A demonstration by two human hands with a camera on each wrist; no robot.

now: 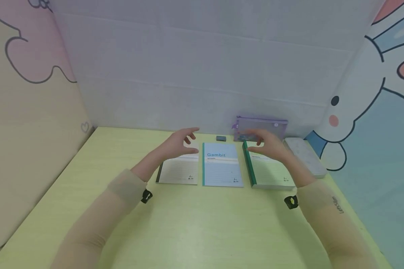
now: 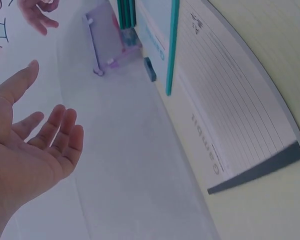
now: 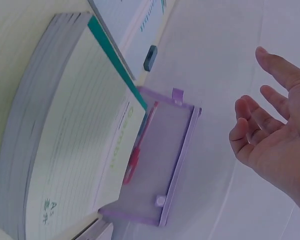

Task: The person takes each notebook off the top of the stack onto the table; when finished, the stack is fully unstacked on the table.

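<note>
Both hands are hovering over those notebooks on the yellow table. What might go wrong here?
Two risks, as guesses. The right hand hangs open above the thick green-spined notebook, close to the translucent purple pencil pouch standing against the wall; a reach forward might tip it. The left hand, also open, hovers over the grey-spined notebook, which lies close beside the blue "Gambit" notebook; sliding one might nudge the other out of line.

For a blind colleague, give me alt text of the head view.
Two open hands, left hand and right hand, hover above three notebooks in a row on a yellow-green table: grey, blue, green.
</note>
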